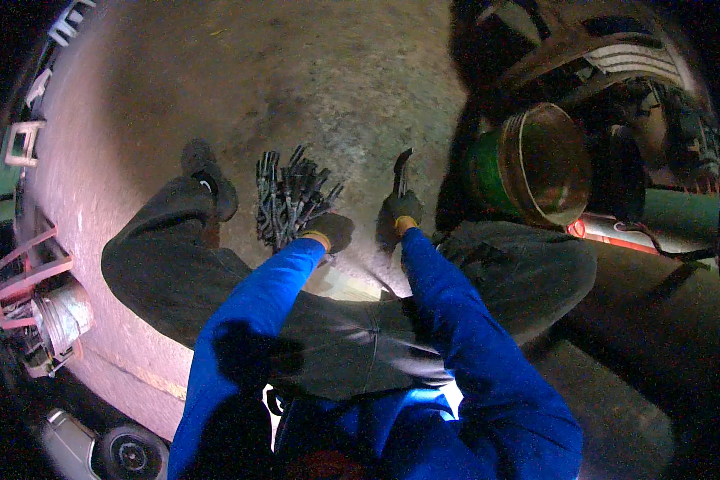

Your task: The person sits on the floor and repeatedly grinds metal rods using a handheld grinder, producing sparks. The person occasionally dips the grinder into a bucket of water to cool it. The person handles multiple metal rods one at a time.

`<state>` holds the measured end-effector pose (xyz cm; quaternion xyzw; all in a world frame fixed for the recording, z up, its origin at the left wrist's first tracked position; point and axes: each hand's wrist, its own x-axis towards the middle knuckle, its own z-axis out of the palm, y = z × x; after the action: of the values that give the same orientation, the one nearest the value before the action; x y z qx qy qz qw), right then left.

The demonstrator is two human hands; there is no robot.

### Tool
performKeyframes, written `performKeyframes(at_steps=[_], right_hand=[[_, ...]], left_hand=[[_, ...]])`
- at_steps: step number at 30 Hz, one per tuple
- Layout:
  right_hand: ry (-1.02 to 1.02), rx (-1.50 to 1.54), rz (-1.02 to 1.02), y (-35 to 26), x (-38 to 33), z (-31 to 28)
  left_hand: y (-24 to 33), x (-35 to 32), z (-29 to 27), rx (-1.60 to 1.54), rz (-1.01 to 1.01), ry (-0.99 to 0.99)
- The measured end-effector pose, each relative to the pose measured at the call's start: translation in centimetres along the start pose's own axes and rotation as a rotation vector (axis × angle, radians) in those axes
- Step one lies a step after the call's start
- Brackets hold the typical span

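Observation:
My left hand (333,230), in a dark glove with a yellow cuff, is at the near right edge of a bundle of dark, thin metal-looking rods (284,196) on the floor. Its fingers blend into the shadow, so I cannot tell whether it grips anything. To the right, my right hand (402,206), gloved the same way, is closed around a dark, narrow piece with a bent tip (403,166). That piece points away from me, and its exact kind is too dark to make out.
Beside my right knee a green bucket (488,170) lies tipped, its rusty mouth facing right. Dark machinery or furniture (568,48) stands at the far right. On the left are a reddish frame (32,276), a pale metal bucket (62,314) and a wheel (132,454). My shoe (210,180) is left of the rods.

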<state>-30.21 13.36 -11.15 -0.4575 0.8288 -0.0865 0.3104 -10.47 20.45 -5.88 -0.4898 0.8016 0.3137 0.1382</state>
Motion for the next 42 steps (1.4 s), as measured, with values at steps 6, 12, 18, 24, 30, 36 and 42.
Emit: performKeyframes(at_steps=[6,12,18,24,30,36,42], right_hand=[[-0.378,0.143,-0.297,4.4,1.0,4.0],[-0.512,0.500,0.085,2.2,-2.1,3.3],[-0.145,0.392,-0.046,1.1,-2.7,1.8],[-0.355,0.364,0.068,6.1,3.3,3.2],[-0.222,0.626,0.107,4.8,2.0,3.2],[-0.275,0.858,0.228,-1.3,-3.4,-0.4],[-0.164,0.544,-0.116,3.7,3.3,1.9]], left_hand=[[-0.5,0.6,1.0,0.011,-0.039,0.003],[-0.6,0.0,0.6,-0.030,-0.058,-0.038],[-0.8,0.4,1.4,-0.020,-0.058,-0.025],[0.0,1.9,0.8,0.013,0.020,-0.045],[-0.1,2.2,1.0,-0.037,0.022,0.039],[-0.8,0.2,1.3,-0.046,-0.076,-0.044],[0.8,2.7,0.3,-0.010,0.047,-0.003]])
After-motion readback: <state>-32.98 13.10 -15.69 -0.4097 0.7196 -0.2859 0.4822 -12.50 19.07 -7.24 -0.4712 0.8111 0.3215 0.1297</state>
